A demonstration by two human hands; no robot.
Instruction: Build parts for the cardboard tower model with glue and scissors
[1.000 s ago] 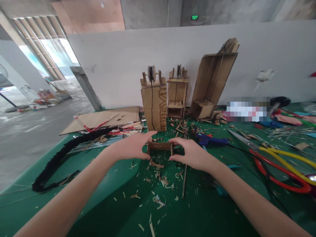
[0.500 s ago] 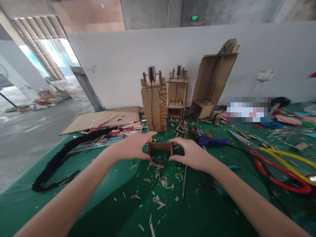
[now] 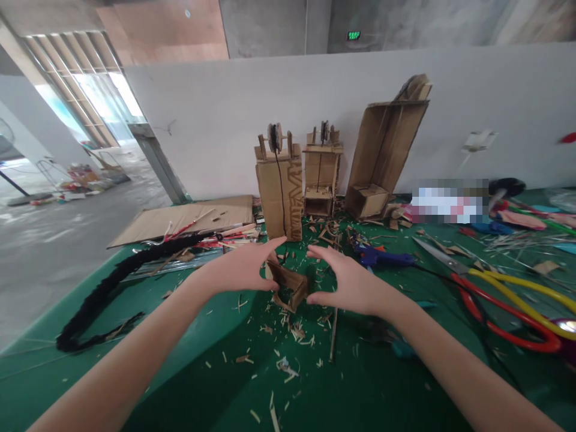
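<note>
A small open cardboard box point(image 3: 288, 284) lies tilted and skewed on the green table point(image 3: 189, 360) between my hands. My left hand point(image 3: 240, 268) touches its left side, forefinger stretched out over it. My right hand point(image 3: 344, 281) sits just to its right with fingers spread in a curve, apart from the box or barely touching it. A black string runs from the box area up a tall cardboard tower point(image 3: 279, 189) with a spool on top.
Behind stand a second cardboard tower point(image 3: 320, 174) and a leaning open carton point(image 3: 382, 156). Red and yellow scissors point(image 3: 508, 300) and a blue glue gun point(image 3: 382, 258) lie to the right. A black braided rope point(image 3: 112, 282) and flat cardboard point(image 3: 189, 217) lie left. Cardboard scraps litter the table.
The small box was held square between both hands; now it has tipped and skewed, and my right hand has opened away from it. The view shifted slightly.
</note>
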